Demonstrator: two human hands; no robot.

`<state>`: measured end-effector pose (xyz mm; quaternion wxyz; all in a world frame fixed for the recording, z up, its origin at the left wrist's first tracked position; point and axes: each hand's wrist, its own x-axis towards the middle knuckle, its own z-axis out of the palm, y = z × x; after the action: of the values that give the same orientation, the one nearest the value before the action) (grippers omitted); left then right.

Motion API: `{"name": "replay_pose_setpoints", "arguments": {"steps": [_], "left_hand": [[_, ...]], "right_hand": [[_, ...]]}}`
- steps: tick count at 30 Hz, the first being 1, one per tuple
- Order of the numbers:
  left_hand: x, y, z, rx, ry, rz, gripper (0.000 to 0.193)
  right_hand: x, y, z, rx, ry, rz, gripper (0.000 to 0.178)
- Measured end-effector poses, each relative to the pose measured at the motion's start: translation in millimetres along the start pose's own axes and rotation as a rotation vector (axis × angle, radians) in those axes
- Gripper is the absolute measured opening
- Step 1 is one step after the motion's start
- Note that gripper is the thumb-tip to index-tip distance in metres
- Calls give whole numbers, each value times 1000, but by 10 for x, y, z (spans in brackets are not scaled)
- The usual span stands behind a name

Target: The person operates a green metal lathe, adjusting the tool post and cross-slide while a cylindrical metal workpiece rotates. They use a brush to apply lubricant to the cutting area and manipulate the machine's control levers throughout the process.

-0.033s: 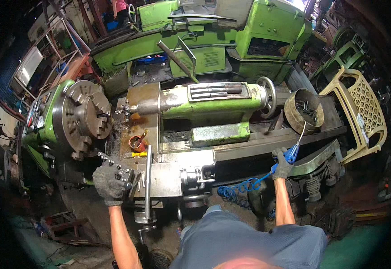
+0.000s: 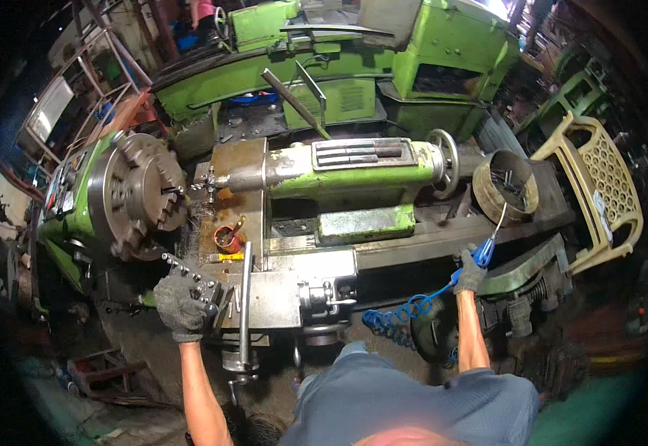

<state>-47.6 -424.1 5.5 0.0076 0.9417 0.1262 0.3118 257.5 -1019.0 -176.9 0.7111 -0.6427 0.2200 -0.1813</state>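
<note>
My right hand, in a grey glove, grips a blue air blow gun. Its thin metal nozzle points up toward a round metal pan with dark rods in it. A blue coiled hose trails left from the gun. My left hand, gloved too, is curled at the left side of the lathe's tool post, which has a row of bolts; what its fingers hold is hidden. Left of it stands the lathe's large chuck. A long metal bar stands just right of the tool post.
Behind the carriage runs the green tailstock with a handwheel. A red cup with a brush sits on the brown plate. A beige plastic chair is at the right. Another green machine stands at the back.
The chuck's jaws look slightly turned and smeared. The hose coils have shifted a little. Both hands stay in nearly the same places.
</note>
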Motion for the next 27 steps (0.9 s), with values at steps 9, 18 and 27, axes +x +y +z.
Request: {"name": "replay_pose_setpoints", "arguments": {"steps": [9,18,27], "left_hand": [[8,23,-77,39,31,16,21],[-3,-8,50,8,14,26,22],[137,-21,86,-59,71,79,26]], "right_hand": [[1433,723,1225,-197,-282,-284,38],[1097,374,943,-631,-163,-150,45],[2691,966,1050,338,-471,101,62]]}}
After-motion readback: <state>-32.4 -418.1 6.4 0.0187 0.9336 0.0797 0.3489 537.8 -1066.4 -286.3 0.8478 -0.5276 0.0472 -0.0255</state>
